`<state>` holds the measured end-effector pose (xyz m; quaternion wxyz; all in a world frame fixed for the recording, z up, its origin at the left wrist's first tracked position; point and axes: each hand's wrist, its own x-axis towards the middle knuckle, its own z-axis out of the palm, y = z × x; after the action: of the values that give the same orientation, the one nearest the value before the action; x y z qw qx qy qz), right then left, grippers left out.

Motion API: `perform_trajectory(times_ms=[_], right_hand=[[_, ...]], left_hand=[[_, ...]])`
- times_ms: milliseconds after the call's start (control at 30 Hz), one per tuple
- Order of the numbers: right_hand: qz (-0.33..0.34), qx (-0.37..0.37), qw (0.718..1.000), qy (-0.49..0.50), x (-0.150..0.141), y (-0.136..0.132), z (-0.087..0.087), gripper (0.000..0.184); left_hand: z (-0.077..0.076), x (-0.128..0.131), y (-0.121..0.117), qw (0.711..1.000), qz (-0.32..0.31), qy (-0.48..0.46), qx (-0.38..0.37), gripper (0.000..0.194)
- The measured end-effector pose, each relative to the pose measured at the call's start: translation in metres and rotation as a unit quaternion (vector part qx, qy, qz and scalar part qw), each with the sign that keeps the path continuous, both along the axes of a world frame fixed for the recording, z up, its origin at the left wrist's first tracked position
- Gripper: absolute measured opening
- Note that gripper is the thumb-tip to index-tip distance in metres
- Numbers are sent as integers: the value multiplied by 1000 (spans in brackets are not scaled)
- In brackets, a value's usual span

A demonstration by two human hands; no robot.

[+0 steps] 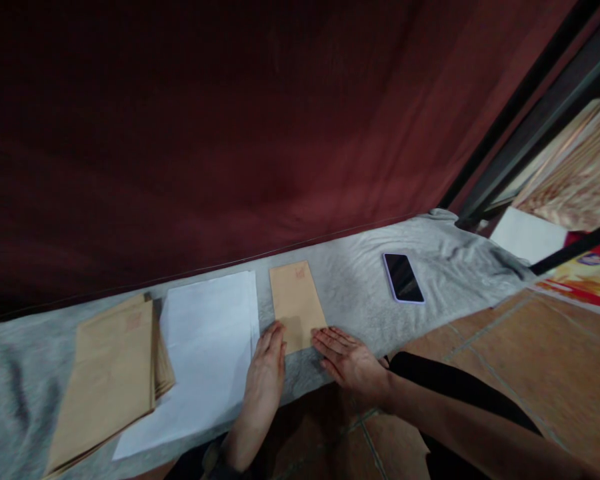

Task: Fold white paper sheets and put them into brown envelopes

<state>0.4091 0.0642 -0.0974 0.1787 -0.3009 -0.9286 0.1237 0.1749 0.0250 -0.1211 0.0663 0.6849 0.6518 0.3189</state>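
Observation:
A small brown envelope [296, 303] lies flat on a grey cloth [360, 280]. My left hand [266, 370] rests with its fingers stretched out, the fingertips touching the envelope's near left corner. My right hand [349, 360] lies flat and open on the cloth, its fingertips at the envelope's near right corner. Neither hand grips anything. To the left of the envelope lies a stack of white paper sheets [205, 353], partly under my left hand's edge.
A pile of brown envelopes [113, 380] lies at the far left. A dark phone [403, 277] lies face up to the right. A dark red curtain [230, 133] hangs behind the cloth. Tiled floor [530, 347] and a colourful packet [583, 273] show at right.

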Motion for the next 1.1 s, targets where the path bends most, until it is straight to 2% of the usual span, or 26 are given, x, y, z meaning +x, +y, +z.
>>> perform_trajectory(times_ms=[200, 400, 533, 633, 700, 767, 867, 933, 1033, 1100], right_hand=[[-20, 35, 999, 16, 17, 3, 0, 41], [-34, 75, 997, 10, 6, 4, 2, 36], [-43, 102, 994, -9, -5, 5, 3, 26], [-39, 107, 993, -44, -11, 5, 5, 18], [-47, 105, 992, -58, -14, 5, 5, 15], [-67, 103, 991, -61, -18, 5, 6, 14], [-92, 102, 989, -56, -24, 4, 11, 29], [-110, 91, 988, -58, -28, 5, 18, 42], [-126, 36, 991, -34, -31, 12, 31, 39], [-137, -38, 988, 54, -30, 22, 40, 31]], left_hand=[[11, 0, -1, 999, 13, 29, 3, 33], [25, 9, -4, 992, 102, 63, -43, 39], [28, 14, 0, 987, 123, 4, -106, 45], [29, 13, 6, 975, 143, -96, -142, 61], [31, 12, 10, 955, 161, -191, -158, 74], [37, 12, 14, 918, 157, -323, -168, 85], [54, 21, 16, 827, 108, -522, -178, 92], [68, 30, 16, 779, 79, -597, -176, 92], [81, 43, 17, 759, 53, -631, -150, 88], [83, 46, 20, 758, 50, -639, -124, 76]])
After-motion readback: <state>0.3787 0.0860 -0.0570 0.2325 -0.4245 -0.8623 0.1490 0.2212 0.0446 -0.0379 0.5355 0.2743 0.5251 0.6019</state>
